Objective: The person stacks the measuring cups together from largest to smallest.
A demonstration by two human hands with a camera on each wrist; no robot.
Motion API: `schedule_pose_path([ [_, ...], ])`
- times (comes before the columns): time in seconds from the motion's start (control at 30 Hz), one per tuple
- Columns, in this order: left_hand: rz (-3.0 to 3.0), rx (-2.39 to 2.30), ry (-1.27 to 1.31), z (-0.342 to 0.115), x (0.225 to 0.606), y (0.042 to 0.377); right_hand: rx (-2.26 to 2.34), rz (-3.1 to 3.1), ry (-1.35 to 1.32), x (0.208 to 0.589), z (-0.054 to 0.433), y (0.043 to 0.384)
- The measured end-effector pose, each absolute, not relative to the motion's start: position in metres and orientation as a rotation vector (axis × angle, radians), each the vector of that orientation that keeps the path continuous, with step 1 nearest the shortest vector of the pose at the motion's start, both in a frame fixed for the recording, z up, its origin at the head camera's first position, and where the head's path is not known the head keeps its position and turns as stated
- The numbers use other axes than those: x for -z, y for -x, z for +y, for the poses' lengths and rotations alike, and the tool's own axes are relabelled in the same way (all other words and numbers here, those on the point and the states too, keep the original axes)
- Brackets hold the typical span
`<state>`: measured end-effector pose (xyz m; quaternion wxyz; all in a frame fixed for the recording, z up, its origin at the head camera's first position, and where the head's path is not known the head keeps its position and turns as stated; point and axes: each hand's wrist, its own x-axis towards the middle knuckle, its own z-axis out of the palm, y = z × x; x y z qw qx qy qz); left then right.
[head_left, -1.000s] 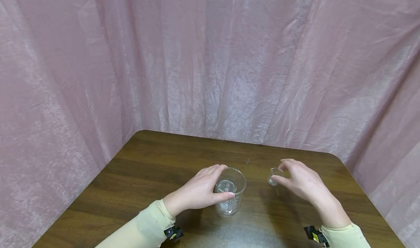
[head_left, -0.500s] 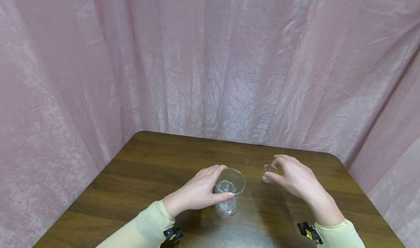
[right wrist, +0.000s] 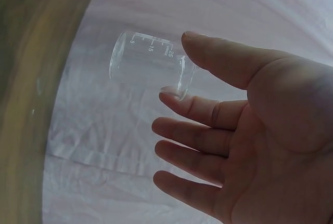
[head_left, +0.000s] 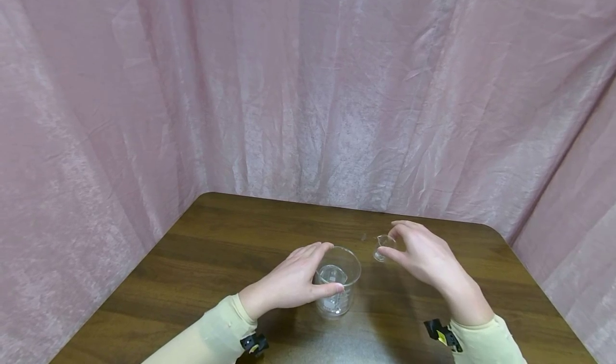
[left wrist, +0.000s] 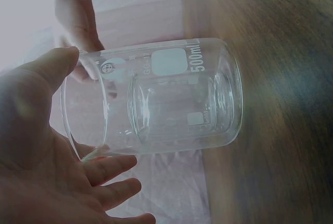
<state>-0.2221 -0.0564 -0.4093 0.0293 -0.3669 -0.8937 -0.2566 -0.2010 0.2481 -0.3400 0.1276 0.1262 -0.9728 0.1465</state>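
Note:
A large clear glass beaker (head_left: 349, 294) marked 500ml stands upright on the table. My left hand (head_left: 292, 281) holds it by the rim, thumb on the near side and index finger on the far side. The other fingers spread alongside the glass in the left wrist view. Inside it sits a smaller glass beaker (left wrist: 174, 102), seen through the wall. To the right, my right hand (head_left: 427, 257) pinches a tiny graduated beaker (right wrist: 148, 60) near its rim between thumb and index finger, the remaining fingers extended. The tiny beaker is upright, raised over the table.
The dark wooden table (head_left: 192, 257) has rounded far corners. Pink curtains (head_left: 308, 97) hang behind it and on both sides. A small transparent mark (head_left: 363, 237) shows on the wood behind the beakers.
My right hand has moved left and farther from me with the tiny beaker, coming nearer the large beaker. My left hand and the large beaker have stayed in place.

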Motion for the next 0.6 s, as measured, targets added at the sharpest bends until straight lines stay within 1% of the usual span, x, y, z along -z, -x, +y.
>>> schedule_pose_path([
  [0.6,-2.745,0.79,1.133,-0.058,0.407,0.219,-0.454,-2.783,-0.389,0.334,0.232,0.201],
])
